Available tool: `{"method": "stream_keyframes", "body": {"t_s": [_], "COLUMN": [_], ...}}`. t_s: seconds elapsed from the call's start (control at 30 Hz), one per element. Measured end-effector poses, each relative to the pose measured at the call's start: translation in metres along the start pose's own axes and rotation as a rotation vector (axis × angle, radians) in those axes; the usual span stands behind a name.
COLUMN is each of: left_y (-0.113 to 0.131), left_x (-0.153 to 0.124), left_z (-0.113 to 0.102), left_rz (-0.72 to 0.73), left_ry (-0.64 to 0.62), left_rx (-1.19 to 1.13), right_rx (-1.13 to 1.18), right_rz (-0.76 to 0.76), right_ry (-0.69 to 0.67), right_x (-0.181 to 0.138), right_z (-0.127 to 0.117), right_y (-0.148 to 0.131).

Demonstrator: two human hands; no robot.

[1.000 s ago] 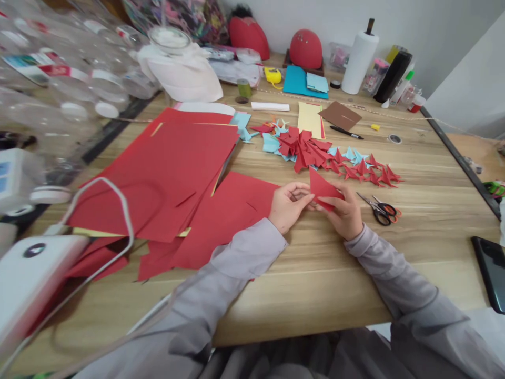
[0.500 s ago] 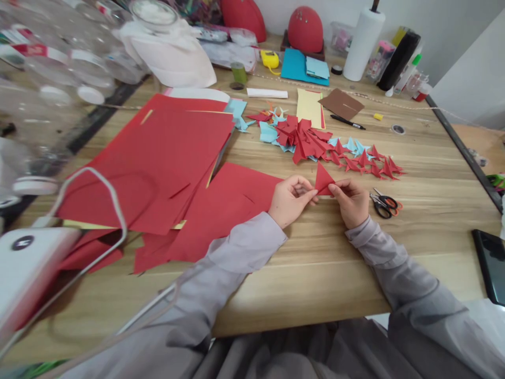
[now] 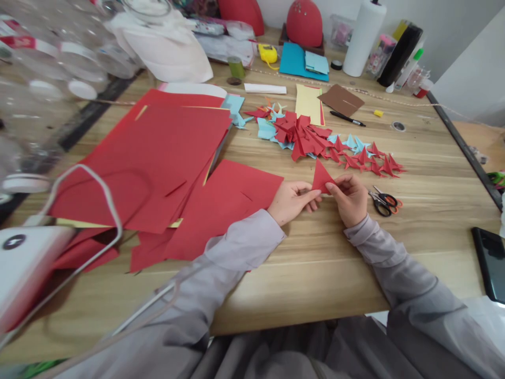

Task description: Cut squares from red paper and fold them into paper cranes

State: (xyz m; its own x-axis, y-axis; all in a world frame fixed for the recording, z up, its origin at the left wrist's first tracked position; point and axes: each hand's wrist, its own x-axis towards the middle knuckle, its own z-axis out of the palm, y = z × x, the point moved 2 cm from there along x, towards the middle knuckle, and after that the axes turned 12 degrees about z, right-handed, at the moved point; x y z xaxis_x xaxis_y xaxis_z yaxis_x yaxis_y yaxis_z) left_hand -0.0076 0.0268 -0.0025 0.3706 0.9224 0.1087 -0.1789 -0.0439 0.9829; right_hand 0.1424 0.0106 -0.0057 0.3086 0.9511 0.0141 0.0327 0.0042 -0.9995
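My left hand (image 3: 292, 200) and my right hand (image 3: 350, 198) both pinch a small folded red paper triangle (image 3: 321, 177) just above the wooden table (image 3: 315, 273). The triangle points up and away from me, with my fingertips meeting at its lower edge. Beyond it lies a heap of folded red and light blue paper shapes (image 3: 315, 142). Large red paper sheets (image 3: 158, 158) spread to the left of my left hand.
Scissors (image 3: 382, 201) lie right of my right hand. A black phone (image 3: 491, 263) sits at the right edge. A pen (image 3: 347, 119), brown card (image 3: 341, 100), yellow paper (image 3: 309, 104), paper roll (image 3: 363, 37) and plastic bottles (image 3: 59, 68) stand farther back. A white device (image 3: 23, 268) is at near left.
The red paper has been folded from a broader piece into a smaller upright triangle. Both hands have drawn closer together on it. The view has tilted slightly downward.
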Motion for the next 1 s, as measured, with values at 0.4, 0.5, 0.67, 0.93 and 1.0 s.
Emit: {"method": "stream_keyframes", "body": {"t_s": [0.4,0.5,0.67,0.93,1.0], "left_y": [-0.001,-0.0011,-0.001,-0.0055,-0.0046], "left_x": [-0.0007,-0.0007,-0.0005,0.001,0.0007], "left_z": [0.0006,0.0011,0.0014,-0.0032,-0.003], "left_rz": [-0.018,-0.016,-0.016,-0.012,0.0], "left_ry": [0.041,0.039,0.018,0.123,0.131], "left_rx": [-0.012,0.001,-0.011,-0.128,-0.129], "right_rx": [0.074,0.079,0.089,0.075,0.084], "right_rz": [0.159,0.162,0.16,0.162,0.163], "right_ry": [-0.097,-0.09,-0.081,-0.065,-0.064], "right_x": [0.0032,0.0036,0.0053,0.0067,0.0067], "right_z": [0.0005,0.0012,0.0014,-0.0007,-0.0005], "right_y": [0.0015,0.0016,0.004,0.0063,0.0062]}}
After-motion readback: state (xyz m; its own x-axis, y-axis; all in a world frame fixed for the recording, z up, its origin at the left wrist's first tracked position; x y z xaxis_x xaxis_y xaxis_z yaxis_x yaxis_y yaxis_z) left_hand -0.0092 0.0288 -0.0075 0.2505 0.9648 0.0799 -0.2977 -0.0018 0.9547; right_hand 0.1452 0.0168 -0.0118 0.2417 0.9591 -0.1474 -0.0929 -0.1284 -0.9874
